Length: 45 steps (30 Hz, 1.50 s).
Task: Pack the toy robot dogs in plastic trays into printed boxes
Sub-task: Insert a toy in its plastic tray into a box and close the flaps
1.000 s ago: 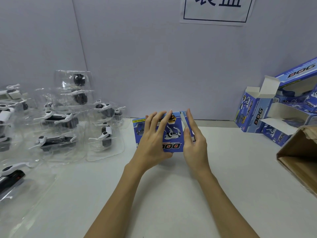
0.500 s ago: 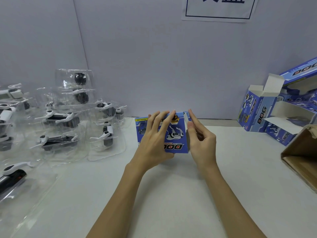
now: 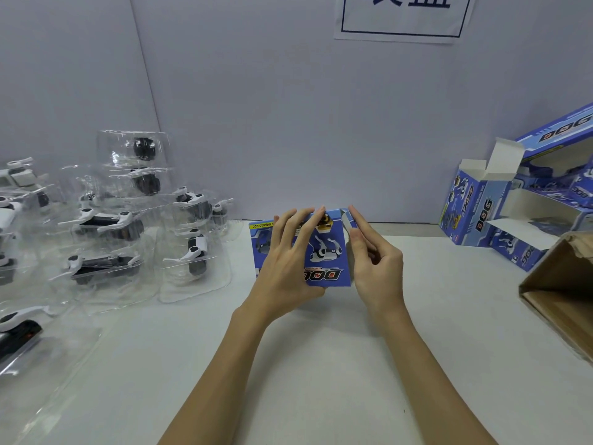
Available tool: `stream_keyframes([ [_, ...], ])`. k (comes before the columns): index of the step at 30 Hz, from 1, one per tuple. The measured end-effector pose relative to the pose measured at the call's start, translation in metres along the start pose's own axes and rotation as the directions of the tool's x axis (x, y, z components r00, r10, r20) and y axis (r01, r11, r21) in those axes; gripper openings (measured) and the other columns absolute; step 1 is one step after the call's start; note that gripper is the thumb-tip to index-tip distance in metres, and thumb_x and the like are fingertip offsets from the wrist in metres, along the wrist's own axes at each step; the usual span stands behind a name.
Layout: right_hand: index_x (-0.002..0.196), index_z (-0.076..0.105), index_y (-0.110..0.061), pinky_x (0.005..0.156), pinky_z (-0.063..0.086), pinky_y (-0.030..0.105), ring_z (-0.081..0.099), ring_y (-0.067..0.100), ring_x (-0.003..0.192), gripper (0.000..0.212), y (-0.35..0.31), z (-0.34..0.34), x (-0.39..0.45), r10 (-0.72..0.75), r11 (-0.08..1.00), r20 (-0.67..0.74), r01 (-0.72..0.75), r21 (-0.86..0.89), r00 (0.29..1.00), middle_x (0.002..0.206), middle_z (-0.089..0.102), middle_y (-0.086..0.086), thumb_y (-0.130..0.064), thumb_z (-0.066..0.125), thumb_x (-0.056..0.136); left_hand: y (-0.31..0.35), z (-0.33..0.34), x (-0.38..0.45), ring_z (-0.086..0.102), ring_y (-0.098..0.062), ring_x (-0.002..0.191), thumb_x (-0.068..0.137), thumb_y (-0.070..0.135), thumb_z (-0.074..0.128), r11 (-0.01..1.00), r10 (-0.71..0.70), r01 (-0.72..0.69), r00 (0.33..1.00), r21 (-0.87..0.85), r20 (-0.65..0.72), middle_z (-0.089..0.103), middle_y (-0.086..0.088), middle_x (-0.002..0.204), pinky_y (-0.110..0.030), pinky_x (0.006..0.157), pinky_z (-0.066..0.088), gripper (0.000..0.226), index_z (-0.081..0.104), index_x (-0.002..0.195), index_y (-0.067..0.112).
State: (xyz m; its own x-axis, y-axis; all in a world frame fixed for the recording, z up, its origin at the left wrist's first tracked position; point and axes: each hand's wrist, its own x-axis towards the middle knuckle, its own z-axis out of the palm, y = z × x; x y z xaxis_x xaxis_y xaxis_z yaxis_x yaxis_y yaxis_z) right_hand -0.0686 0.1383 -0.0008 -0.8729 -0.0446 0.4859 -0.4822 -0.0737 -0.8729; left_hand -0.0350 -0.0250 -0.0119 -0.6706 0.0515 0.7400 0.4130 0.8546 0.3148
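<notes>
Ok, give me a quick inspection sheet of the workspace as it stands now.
Surface: white table, bare in front.
Job's things: blue printed box at centre; toy dogs in clear trays piled at the left; open printed boxes at the right.
Clutter: brown carton at the right edge.
Hands: left hand flat on the box front; right hand at its right end flap.
Cables: nothing seen.
Surroundings: grey wall, paper sign.

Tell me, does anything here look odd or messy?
Slightly. The brown carton at the right edge has a torn, ragged rim, and the clear trays of toy dogs on the left lie in a loose, overlapping heap. Nothing looks spilled.
</notes>
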Motion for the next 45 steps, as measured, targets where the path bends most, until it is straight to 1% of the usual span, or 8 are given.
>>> stream_keyframes([
  [9,0.142,0.060,-0.040,0.065,0.063,0.027,0.074,0.014,0.104,0.047,0.005,0.007,-0.003,0.012,1.000,-0.041,-0.011,0.016,0.999,0.122,0.074,-0.003,-0.043,0.058,0.096,0.003,0.001,-0.001,0.014,-0.022,0.156,0.069,0.035,0.095,0.998,0.011,-0.014,0.999,0.066,0.035,0.024,0.001,0.165,-0.054,0.123,0.032,0.121,0.021,0.165,0.019],
  [14,0.143,0.055,-0.049,0.077,0.066,0.038,0.072,0.018,0.112,0.041,0.006,0.010,-0.002,0.040,0.999,-0.038,-0.039,0.038,0.998,0.132,0.068,0.000,-0.045,0.051,0.102,0.011,0.005,0.000,0.018,-0.028,0.155,0.070,0.039,0.093,0.992,0.027,-0.029,0.999,0.120,0.017,0.025,-0.001,0.166,-0.052,0.126,0.024,0.121,0.021,0.165,0.018],
  [24,0.149,0.023,-0.061,0.100,0.059,0.042,0.026,0.020,0.157,0.051,0.000,0.010,0.000,-0.022,1.000,0.177,0.020,0.012,0.984,0.165,0.034,-0.005,-0.026,0.034,0.112,0.012,0.003,0.001,0.016,-0.030,0.156,0.072,0.040,0.092,0.992,0.004,-0.008,1.000,0.127,0.028,0.025,-0.002,0.168,-0.055,0.126,0.025,0.120,0.020,0.165,0.018],
  [28,0.151,0.021,-0.059,0.098,0.059,0.034,0.016,-0.006,0.154,0.051,0.000,0.010,-0.001,-0.061,0.995,0.171,0.073,-0.064,0.983,0.166,0.028,-0.011,-0.035,0.036,0.109,0.013,0.004,0.001,0.018,-0.031,0.156,0.071,0.038,0.093,0.991,-0.003,0.001,1.000,0.137,0.016,0.027,-0.002,0.166,-0.053,0.127,0.023,0.119,0.022,0.165,0.018],
  [31,0.150,0.035,-0.055,0.087,0.062,0.029,0.031,0.012,0.154,0.051,-0.002,-0.001,0.005,0.019,0.998,0.250,-0.034,0.053,0.968,0.165,0.036,-0.006,-0.042,0.045,0.102,0.014,0.004,0.001,0.018,-0.030,0.155,0.070,0.036,0.093,0.993,-0.010,0.009,1.000,0.121,0.007,0.027,-0.001,0.166,-0.051,0.127,0.024,0.120,0.021,0.165,0.019],
  [35,0.150,0.049,-0.044,0.080,0.065,0.035,0.069,0.021,0.119,0.047,0.002,-0.021,0.010,0.046,0.991,0.241,-0.075,0.113,0.970,0.132,0.070,-0.004,-0.033,0.053,0.104,0.016,0.007,0.001,0.013,-0.026,0.157,0.072,0.040,0.093,0.996,0.004,-0.009,0.999,0.092,0.050,0.024,0.000,0.167,-0.045,0.125,0.025,0.119,0.020,0.165,0.022],
  [40,0.143,0.049,-0.051,0.068,0.063,0.027,0.075,0.016,0.105,0.043,0.002,-0.012,0.007,0.047,0.996,0.169,-0.060,0.068,0.984,0.122,0.074,-0.002,-0.039,0.051,0.102,0.014,0.001,0.005,0.017,-0.025,0.154,0.070,0.039,0.091,0.997,0.023,-0.029,0.996,0.065,0.083,0.026,0.003,0.166,-0.029,0.128,0.003,0.121,0.019,0.165,0.020],
  [45,0.151,0.039,-0.050,0.082,0.063,0.031,0.068,0.020,0.121,0.043,0.003,-0.003,0.005,0.045,0.992,0.198,-0.068,0.109,0.979,0.147,0.055,0.006,-0.034,0.036,0.111,0.013,-0.003,0.006,0.020,-0.025,0.152,0.069,0.039,0.089,0.996,0.048,-0.055,0.994,0.072,0.098,0.027,0.001,0.164,-0.042,0.130,0.007,0.121,0.019,0.165,0.019],
])
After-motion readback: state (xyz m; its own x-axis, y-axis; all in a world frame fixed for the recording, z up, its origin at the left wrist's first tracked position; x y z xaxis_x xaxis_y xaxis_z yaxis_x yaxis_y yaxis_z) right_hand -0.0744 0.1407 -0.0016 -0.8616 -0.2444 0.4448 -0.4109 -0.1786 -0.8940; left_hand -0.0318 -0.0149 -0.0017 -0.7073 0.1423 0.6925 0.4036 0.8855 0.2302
